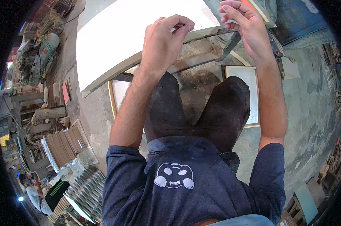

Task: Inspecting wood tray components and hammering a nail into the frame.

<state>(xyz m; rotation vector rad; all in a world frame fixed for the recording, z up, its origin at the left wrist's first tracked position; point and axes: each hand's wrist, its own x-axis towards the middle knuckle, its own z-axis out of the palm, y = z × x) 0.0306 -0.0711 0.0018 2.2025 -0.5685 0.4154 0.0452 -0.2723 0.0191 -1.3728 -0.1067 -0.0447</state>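
Note:
A large white panel (114,41) lies before me, its pale edge toward my lap. Over its near edge is my left hand (164,41), with thumb and forefinger pinched together; anything between the tips is too small to make out. My right hand (249,30) is raised past the panel's right corner, its fingers loosely curled and apart, with nothing visible in it. Both forearms reach up beside my dark-clad knees.
White wood-edged trays or panels (252,96) stand low beside my legs. Brown boards (66,145) are stacked at left, near slatted pale pieces (85,192). A coiled green hose (46,49) hangs by machinery. Another person (38,192) is at lower left. Blue material (302,19) lies upper right.

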